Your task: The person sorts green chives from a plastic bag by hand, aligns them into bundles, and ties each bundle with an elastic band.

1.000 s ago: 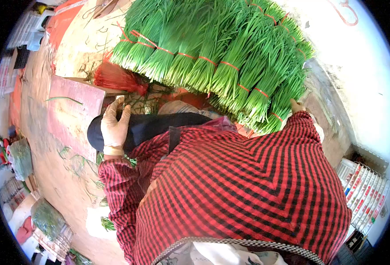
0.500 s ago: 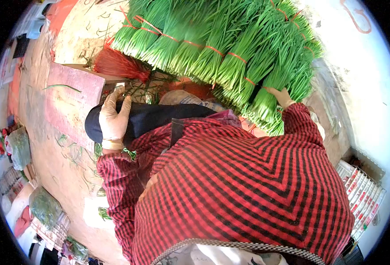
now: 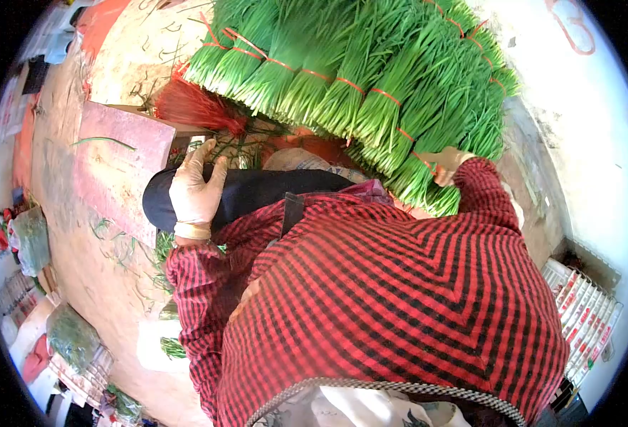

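Observation:
Long green chives (image 3: 328, 78) lie stacked in bundles, each bound with a red tie, their pale cut ends toward me. My right hand (image 3: 453, 162) rests at the near right bundle (image 3: 428, 186), beside its red tie. Its index finger is stretched out and the thumb sits apart from it; the other fingers are partly curled. My left hand (image 3: 197, 191), in a pale thin glove, is held over my dark-clad leg (image 3: 271, 186). Its fingers are spread with nothing between them.
A bunch of red ties (image 3: 196, 105) lies left of the stack. Near my left hand is a pinkish board (image 3: 118, 160) with a loose green blade on it. Bagged greens (image 3: 77, 336) stand on the floor at left. White crates (image 3: 588, 313) are at right, near a white wall (image 3: 577, 107).
My right hand has shifted slightly down and drawn back from the bundle's top, uncovering its red tie. My left hand has moved a little right in view, still spread.

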The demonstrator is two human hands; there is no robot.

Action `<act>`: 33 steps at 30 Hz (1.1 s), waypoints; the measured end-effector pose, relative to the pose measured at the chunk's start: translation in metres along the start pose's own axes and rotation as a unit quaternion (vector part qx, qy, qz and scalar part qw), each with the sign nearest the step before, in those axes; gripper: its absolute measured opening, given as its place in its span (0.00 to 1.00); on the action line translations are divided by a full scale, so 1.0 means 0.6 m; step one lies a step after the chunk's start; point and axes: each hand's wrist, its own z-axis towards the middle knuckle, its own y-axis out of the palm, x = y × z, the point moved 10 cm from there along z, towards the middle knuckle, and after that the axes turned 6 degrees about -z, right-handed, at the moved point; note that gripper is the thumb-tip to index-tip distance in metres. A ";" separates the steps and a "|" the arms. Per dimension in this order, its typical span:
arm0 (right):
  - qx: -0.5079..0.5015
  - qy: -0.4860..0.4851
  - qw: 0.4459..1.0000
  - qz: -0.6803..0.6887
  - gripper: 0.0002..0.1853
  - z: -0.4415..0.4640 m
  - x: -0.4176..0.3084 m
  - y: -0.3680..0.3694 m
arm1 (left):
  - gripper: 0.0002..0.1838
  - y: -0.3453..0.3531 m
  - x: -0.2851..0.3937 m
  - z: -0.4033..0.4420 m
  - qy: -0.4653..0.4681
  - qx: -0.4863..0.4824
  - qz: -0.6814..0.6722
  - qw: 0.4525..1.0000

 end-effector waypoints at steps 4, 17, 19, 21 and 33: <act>0.290 -0.064 0.850 -0.435 0.29 -0.091 -0.212 -0.139 | 0.19 -0.007 -0.008 -0.006 -0.024 0.014 -0.023 0.999; 0.333 0.004 0.943 -0.018 0.39 0.063 -0.251 -0.210 | 0.18 -0.028 -0.001 -0.017 -0.019 0.039 -0.010 0.999; 0.315 -0.005 0.877 -0.363 0.48 0.022 -0.306 -0.164 | 0.18 -0.026 0.001 -0.016 -0.019 0.038 -0.023 0.999; 0.364 0.056 0.913 0.177 0.40 0.004 -0.251 -0.154 | 0.18 -0.024 0.004 -0.010 -0.009 0.035 -0.014 0.999; 0.471 -0.171 0.778 0.379 0.21 -0.077 -0.120 -0.184 | 0.18 -0.011 0.003 -0.004 0.052 0.049 -0.036 0.997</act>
